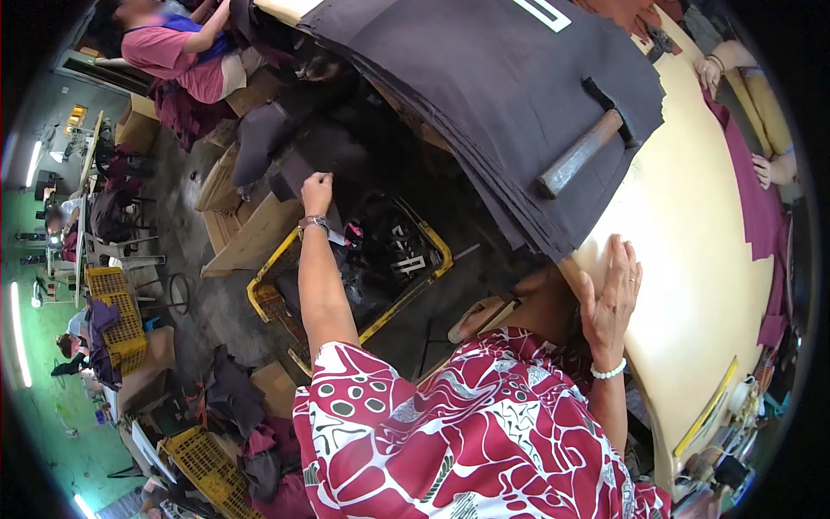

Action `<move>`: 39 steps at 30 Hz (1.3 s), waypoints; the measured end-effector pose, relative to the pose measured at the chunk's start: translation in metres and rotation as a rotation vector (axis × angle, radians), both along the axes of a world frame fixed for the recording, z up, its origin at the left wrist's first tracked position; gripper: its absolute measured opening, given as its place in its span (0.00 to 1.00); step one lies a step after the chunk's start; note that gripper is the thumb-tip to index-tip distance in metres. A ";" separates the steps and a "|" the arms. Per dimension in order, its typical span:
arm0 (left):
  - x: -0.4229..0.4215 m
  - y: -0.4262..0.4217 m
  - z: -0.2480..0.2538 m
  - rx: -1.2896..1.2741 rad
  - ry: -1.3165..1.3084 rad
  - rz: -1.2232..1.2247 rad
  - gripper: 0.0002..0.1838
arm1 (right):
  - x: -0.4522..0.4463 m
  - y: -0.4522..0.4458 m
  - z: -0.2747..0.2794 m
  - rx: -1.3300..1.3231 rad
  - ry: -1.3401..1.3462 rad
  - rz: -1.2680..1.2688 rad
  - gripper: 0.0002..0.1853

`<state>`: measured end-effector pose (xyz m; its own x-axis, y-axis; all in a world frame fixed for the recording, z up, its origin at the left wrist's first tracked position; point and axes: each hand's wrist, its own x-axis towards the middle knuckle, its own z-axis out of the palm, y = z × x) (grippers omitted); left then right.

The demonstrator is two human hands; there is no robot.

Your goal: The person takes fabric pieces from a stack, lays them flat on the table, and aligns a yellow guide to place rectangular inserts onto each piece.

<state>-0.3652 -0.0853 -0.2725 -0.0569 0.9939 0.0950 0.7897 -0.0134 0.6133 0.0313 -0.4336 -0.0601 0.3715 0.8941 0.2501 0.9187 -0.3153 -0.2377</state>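
My left hand [317, 192] is closed over a yellow-rimmed crate [437, 245]; dark cloth [298, 169] lies right beside the fist, but what the fingers hold is hidden. Inside the crate are dark pieces, some with white markings [411, 264]. My right hand [609, 298], fingers stretched out, rests on the pale tabletop [692, 259] near its edge. Just beyond it sits a stack of dark sheets [484, 95], with a wooden-handled hammer [581, 154] on top. A white rectangular outline [545, 12] shows on the top sheet.
Another person's hands [762, 170] are at the table's far side, by maroon cloth [743, 182]. A person in pink [177, 52] works at upper left. Cardboard [251, 238] stands left of the crate. Yellow baskets [207, 471] and cloth heaps [232, 394] lie at lower left.
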 end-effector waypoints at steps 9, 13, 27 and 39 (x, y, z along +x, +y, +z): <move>0.065 0.010 0.213 0.475 -0.237 -0.329 0.06 | -0.002 0.042 0.037 0.312 0.228 0.173 0.30; 0.164 -0.048 0.300 0.380 -0.290 -0.674 0.06 | -0.009 0.113 0.067 0.478 0.331 0.420 0.30; 0.352 -0.130 0.387 0.547 0.000 -1.460 0.14 | 0.101 0.111 0.091 0.265 0.455 0.070 0.16; 0.524 -0.078 0.407 0.759 0.461 -1.026 0.18 | 0.325 -0.013 0.143 0.429 -0.192 -0.851 0.19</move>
<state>0.1588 -0.1630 0.1347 0.8568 0.2634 0.4433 0.3494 -0.9288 -0.1236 0.3563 -0.4463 0.0828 0.7701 0.1640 0.6164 0.4590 -0.8136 -0.3569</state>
